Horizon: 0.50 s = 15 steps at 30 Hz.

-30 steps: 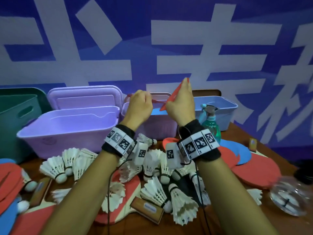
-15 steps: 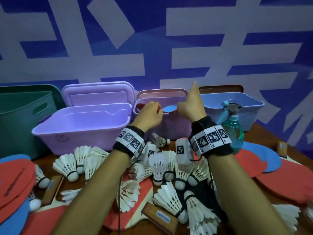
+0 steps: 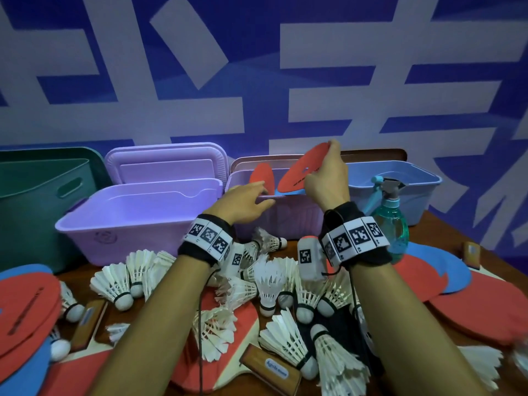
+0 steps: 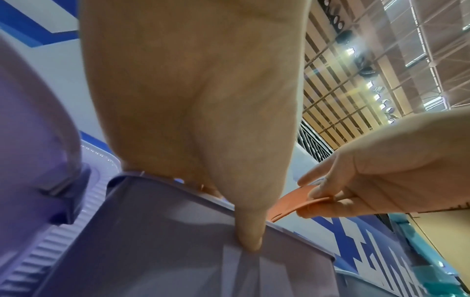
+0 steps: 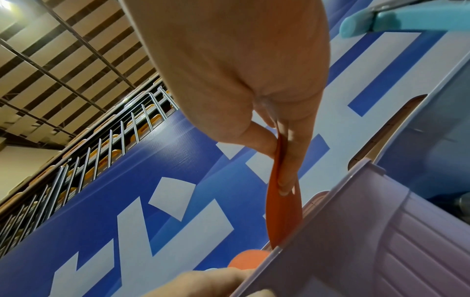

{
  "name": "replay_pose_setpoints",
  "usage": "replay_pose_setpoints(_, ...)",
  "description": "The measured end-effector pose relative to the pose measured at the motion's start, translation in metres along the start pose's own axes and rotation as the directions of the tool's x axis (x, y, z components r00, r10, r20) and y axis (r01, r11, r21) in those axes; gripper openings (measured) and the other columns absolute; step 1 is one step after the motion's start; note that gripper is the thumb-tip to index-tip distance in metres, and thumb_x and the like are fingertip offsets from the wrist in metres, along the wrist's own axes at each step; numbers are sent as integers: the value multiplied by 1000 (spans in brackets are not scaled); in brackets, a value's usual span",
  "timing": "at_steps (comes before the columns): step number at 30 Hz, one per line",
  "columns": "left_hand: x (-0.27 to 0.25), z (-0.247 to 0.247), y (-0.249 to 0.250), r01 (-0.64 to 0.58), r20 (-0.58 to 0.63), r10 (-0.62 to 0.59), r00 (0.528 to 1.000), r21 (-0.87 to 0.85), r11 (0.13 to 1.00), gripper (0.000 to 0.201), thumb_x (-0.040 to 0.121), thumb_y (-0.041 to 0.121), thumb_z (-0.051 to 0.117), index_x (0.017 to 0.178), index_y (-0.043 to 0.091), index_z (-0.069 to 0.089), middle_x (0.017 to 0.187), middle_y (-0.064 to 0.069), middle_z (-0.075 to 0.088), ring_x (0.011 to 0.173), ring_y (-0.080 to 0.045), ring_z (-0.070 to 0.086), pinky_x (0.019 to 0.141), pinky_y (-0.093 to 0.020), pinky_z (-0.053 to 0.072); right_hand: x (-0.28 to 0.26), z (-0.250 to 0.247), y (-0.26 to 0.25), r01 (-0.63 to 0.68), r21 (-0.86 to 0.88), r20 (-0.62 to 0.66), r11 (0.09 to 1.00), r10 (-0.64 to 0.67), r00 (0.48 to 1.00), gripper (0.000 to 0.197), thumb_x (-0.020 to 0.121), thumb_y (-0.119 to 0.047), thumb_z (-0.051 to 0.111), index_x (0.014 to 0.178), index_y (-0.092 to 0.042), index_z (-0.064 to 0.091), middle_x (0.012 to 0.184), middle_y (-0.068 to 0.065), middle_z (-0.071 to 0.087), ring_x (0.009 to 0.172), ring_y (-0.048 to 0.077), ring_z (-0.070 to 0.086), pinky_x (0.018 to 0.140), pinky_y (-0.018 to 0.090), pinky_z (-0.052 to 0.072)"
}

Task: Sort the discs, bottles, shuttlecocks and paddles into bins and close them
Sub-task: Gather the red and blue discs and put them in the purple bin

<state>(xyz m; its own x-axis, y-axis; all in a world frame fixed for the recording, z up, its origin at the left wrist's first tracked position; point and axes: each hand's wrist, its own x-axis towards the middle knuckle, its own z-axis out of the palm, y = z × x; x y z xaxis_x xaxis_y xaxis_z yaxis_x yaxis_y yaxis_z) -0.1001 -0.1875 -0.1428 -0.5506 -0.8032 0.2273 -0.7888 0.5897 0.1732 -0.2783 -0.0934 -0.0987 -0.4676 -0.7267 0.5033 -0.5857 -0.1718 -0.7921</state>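
My right hand (image 3: pixel 320 167) pinches a red disc (image 3: pixel 303 170) by its upper edge and holds it tilted over the pinkish-lilac bin (image 3: pixel 288 221). The right wrist view shows the disc (image 5: pixel 282 217) dipping behind the bin's rim (image 5: pixel 330 217). My left hand (image 3: pixel 258 195) grips the bin's front rim, with the thumb (image 4: pixel 250 239) pressed on the outer wall and the fingers over the edge. Beside those fingers a second red disc (image 3: pixel 261 177) stands in the bin, and a blue disc (image 3: pixel 288 192) lies inside.
An open purple bin (image 3: pixel 137 215) and a green bin (image 3: pixel 28 195) stand to the left, a blue bin (image 3: pixel 400 187) to the right. A teal spray bottle (image 3: pixel 388 224), several shuttlecocks (image 3: pixel 271 284), paddles (image 3: pixel 228 361) and loose discs (image 3: pixel 457 284) cover the wooden table.
My right hand has come up from the bin with a red disc tilted above it. My left hand has uncurled from a fist onto the bin's rim, and a red disc now stands inside.
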Motion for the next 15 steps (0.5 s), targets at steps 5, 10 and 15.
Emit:
replay_pose_setpoints(5,-3,-3,-8,103,-64,-93,994,163,981,68,86,70,59,120,11,56,130,-11,53,121,-35,52,100,-44,40,0,-1,1,-13,3,-2,1000,13,1000,58,80,13,51,134,-4,37,113,15,58,98,31,56,75,31,45)
replay_pose_setpoints(10,-10,-7,-6,101,-56,-91,994,215,971,61,90,67,56,128,20,60,129,-5,64,123,-31,52,102,-39,35,5,4,6,-49,18,7,999,49,999,47,86,5,52,132,-1,42,111,9,57,98,26,55,83,29,44)
replay_pose_setpoints(15,-11,-8,-7,47,-21,-44,999,166,985,44,90,67,54,130,47,56,129,6,65,128,-27,53,110,-44,28,3,22,18,-26,-369,344,929,163,925,44,96,-38,55,120,-1,57,144,25,44,137,34,41,106,39,39)
